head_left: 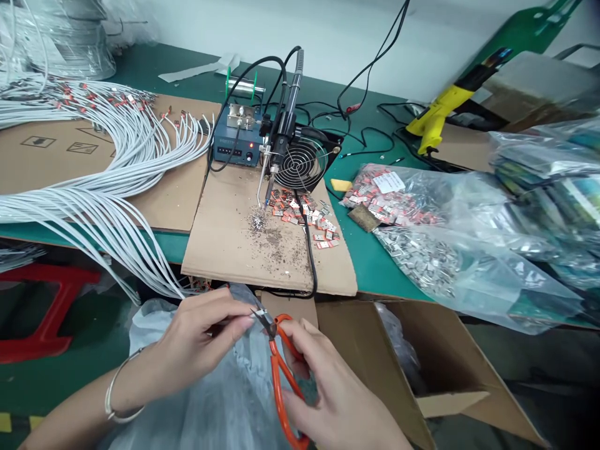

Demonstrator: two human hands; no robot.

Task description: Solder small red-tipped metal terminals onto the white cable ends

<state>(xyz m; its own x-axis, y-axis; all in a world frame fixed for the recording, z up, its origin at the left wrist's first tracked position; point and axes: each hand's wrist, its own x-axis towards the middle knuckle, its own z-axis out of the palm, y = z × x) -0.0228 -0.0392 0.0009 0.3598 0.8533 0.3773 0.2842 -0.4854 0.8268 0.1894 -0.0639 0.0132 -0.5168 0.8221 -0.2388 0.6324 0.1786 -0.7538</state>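
My left hand [204,340] is closed in a pinch on a thin wire end just below the bench edge. My right hand [328,387] grips orange-handled snips [280,375], whose short blades [266,322] meet the pinched wire tip. Both hands hover over a grey plastic bag [225,406] in my lap area. A silver bracelet [115,397] sits on my left wrist. A fan of white cables [117,187] with red-tipped ends spreads over the left of the bench and hangs down toward my left hand.
A soldering station [237,140] with iron [285,119] and small fan [302,164] stands on cardboard [234,244] strewn with small red parts [309,219]. Clear bags of parts [422,250] lie right. An open carton [422,369] sits below. A yellow tool [435,119] lies far right.
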